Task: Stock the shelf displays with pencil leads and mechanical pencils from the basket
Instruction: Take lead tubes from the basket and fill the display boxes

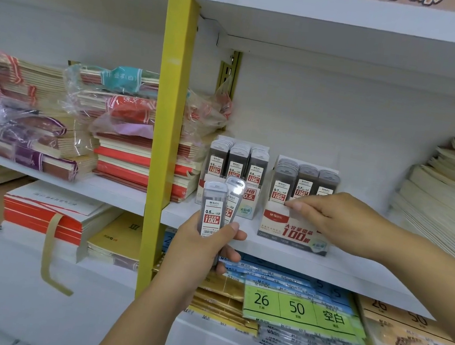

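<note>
We see the left hand (203,248) gripping two lead cases (212,211) upright, fingers curled round their lower ends, just in front of the 0.5 display box (249,195). That box stands on the white shelf (353,271), packed with cases. Just beside it at 3 o'clock is the 0.7 display box (291,233). The right hand (331,217), arm from 4 o'clock, has thumb and forefinger pinching that box's front top rim. A yellow post (164,133) is at 9 o'clock of the boxes, with wrapped notebook stacks (125,139) behind and left of it.
</note>
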`<action>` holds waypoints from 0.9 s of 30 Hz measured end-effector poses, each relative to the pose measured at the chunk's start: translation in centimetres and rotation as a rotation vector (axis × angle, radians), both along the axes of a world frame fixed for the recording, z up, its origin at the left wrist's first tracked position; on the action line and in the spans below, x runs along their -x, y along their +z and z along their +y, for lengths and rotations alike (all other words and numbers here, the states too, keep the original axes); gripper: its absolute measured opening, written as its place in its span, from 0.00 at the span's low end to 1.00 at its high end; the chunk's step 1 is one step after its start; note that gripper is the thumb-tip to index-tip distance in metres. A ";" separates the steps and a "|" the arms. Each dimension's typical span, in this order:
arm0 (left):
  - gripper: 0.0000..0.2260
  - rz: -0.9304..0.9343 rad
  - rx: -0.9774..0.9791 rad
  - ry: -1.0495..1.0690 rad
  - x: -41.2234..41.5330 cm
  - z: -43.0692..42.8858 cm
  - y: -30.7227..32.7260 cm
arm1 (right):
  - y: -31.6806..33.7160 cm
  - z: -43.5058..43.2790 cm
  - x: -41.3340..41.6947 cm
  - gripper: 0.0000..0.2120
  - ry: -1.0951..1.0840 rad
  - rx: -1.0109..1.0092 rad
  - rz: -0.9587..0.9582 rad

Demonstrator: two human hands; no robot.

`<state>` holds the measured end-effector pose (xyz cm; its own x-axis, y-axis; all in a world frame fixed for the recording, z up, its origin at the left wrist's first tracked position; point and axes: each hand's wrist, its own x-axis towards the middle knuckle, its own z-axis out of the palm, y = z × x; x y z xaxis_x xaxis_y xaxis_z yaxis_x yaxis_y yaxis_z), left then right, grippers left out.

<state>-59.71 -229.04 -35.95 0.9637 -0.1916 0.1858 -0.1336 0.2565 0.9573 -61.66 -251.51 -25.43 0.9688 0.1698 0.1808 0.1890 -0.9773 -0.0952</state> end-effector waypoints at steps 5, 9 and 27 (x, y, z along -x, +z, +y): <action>0.10 0.004 -0.004 0.003 0.3 0.0 0.3 | 0.1 0.2 0.4 0.18 0.017 0.034 0.012; 0.09 -0.017 -0.032 -0.055 1.0 -0.2 0.9 | -0.7 1.3 1.4 0.19 0.080 -0.059 -0.340; 0.12 -0.043 -0.002 -0.187 1.0 -0.8 0.8 | 2.0 0.7 2.2 0.07 0.201 -1.049 -0.458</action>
<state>-60.68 -229.81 -35.13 0.9023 -0.3671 0.2258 -0.1249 0.2787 0.9522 -63.83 -250.78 -23.40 0.7490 -0.1274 0.6502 0.5581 -0.4075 -0.7228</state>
